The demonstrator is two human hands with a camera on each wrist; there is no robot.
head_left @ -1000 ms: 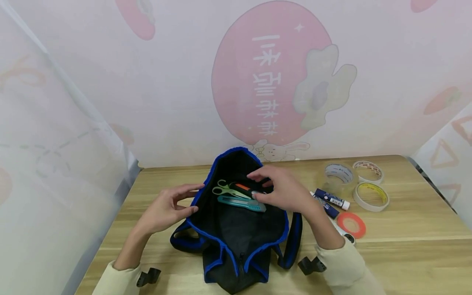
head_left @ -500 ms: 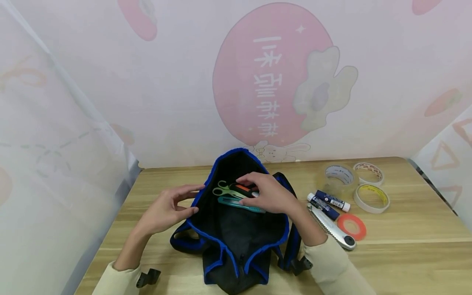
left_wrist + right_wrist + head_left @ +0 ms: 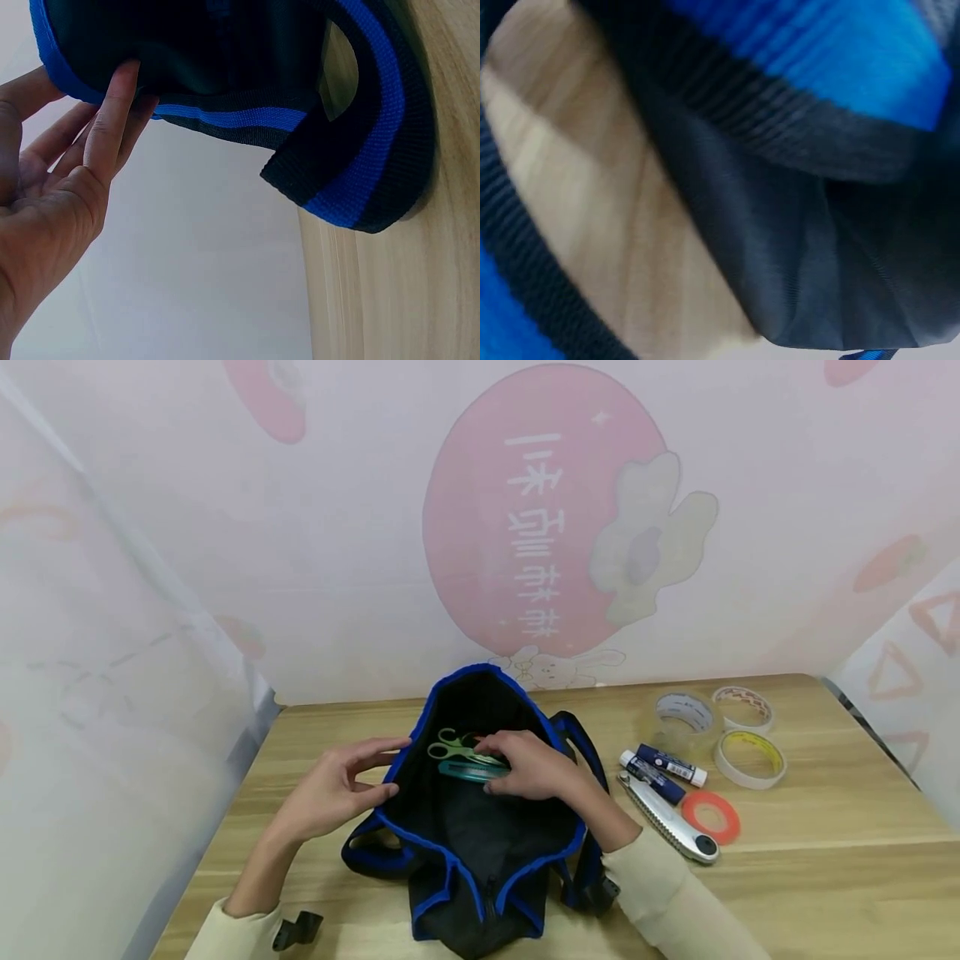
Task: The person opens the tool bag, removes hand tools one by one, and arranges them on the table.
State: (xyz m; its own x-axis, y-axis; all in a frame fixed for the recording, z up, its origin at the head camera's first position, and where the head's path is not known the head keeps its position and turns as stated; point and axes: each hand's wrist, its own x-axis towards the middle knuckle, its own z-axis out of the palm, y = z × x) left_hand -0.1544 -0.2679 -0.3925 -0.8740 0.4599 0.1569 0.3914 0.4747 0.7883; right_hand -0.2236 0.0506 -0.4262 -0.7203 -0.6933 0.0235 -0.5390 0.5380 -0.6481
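A black bag [image 3: 487,852] with blue edging lies open on the wooden table. My left hand [image 3: 333,789] holds its left rim; in the left wrist view the fingers [image 3: 112,124] lie against the fabric edge. Reaching into the bag from the right, my right hand [image 3: 532,767] has its fingertips and thumb over the tools. Under it lie green-handled scissors [image 3: 450,746] and a teal utility knife [image 3: 468,771]. A dark tool with orange-red is mostly covered. I cannot tell whether the right fingers grip anything. The right wrist view shows bag fabric and strap, not the hand.
To the right lie a silver folding saw [image 3: 671,821], two blue glue sticks [image 3: 671,764], a red tape roll [image 3: 731,827], a clear tape roll [image 3: 693,714] and two pale tape rolls [image 3: 776,768]. Bag straps [image 3: 375,856] loop out on both sides. A printed curtain stands behind the table.
My right hand has moved left and deeper over the tools, covering most of the dark orange-marked one. The left hand keeps its place on the rim. The folding saw has come into full view.
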